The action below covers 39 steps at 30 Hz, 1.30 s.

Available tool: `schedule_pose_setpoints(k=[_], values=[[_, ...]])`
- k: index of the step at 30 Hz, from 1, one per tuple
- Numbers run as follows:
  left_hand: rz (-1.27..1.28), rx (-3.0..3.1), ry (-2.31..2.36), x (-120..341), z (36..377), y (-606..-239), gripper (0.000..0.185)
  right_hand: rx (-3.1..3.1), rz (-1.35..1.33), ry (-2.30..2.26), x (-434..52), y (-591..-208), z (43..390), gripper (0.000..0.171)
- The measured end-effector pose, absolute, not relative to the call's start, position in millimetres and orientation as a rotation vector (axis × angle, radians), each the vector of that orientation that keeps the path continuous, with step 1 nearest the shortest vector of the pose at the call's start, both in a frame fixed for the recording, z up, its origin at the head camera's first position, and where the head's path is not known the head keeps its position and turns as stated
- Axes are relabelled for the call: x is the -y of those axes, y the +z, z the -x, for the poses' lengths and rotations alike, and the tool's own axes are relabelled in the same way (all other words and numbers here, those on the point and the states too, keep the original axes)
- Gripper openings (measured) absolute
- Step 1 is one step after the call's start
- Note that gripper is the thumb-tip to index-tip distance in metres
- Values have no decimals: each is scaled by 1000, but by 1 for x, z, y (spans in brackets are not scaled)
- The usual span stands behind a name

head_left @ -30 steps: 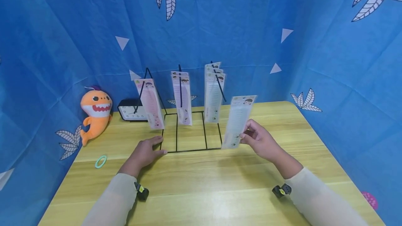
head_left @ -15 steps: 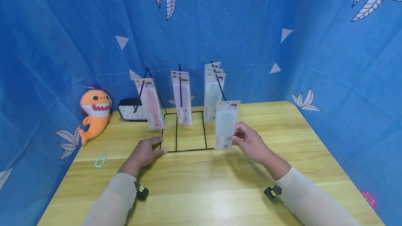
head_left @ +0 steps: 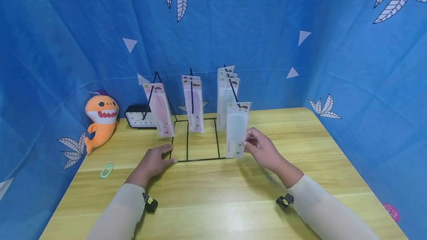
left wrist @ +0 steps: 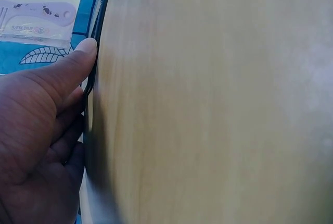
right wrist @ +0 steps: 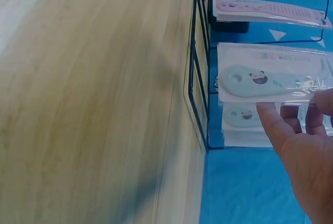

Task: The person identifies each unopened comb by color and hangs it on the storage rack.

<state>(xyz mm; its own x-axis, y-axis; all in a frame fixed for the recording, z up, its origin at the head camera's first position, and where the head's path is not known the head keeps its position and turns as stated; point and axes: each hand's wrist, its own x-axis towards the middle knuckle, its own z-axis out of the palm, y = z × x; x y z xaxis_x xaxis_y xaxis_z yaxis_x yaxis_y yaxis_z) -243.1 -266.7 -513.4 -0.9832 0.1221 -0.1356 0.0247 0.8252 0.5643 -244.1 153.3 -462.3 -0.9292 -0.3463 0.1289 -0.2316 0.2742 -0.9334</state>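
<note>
My right hand (head_left: 261,149) pinches a packaged pale green comb (head_left: 237,130) by the lower part of its right edge. The pack's top overlaps the front tip of the right hook of a black wire display rack (head_left: 200,160). In the right wrist view, fingertips lie along the edge of the comb pack (right wrist: 276,73). My left hand (head_left: 155,162) holds the rack's left front corner, thumb at the front bar and fingers at the side bar. Several green comb packs (head_left: 224,110) hang on the right hook, purple comb packs (head_left: 193,106) on the middle one, and pink comb packs (head_left: 158,110) on the left.
An orange shark plush (head_left: 101,119) leans against the blue backdrop at the left. Behind the pink packs stands a black desk clock (head_left: 136,117). A mint-green ring (head_left: 106,171) lies on the wooden table (head_left: 213,210), left of my left hand.
My right hand has moved left with the green comb pack, which has turned more upright and then risen slightly to the right hook's tip. The left hand stays on the rack.
</note>
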Motion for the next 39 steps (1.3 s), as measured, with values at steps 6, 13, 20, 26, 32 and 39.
schedule_pose_setpoints(k=[6,13,20,26,32,39], values=[[-114,-2830,888,267,243,-514,67,-2412,563,-1766,-149,-462,253,4],[-85,-2823,895,269,243,-513,67,-2378,526,-1815,-140,-460,271,5],[-84,-2812,900,269,243,-514,69,-2401,468,-1827,-134,-462,286,5],[-85,-2813,896,268,245,-513,69,-2424,436,-1870,-134,-465,299,5],[-85,-2807,892,268,245,-513,69,-2420,404,-1892,-129,-464,306,7],[-94,-2820,888,267,244,-514,68,-2430,335,-1906,-126,-462,311,8]])
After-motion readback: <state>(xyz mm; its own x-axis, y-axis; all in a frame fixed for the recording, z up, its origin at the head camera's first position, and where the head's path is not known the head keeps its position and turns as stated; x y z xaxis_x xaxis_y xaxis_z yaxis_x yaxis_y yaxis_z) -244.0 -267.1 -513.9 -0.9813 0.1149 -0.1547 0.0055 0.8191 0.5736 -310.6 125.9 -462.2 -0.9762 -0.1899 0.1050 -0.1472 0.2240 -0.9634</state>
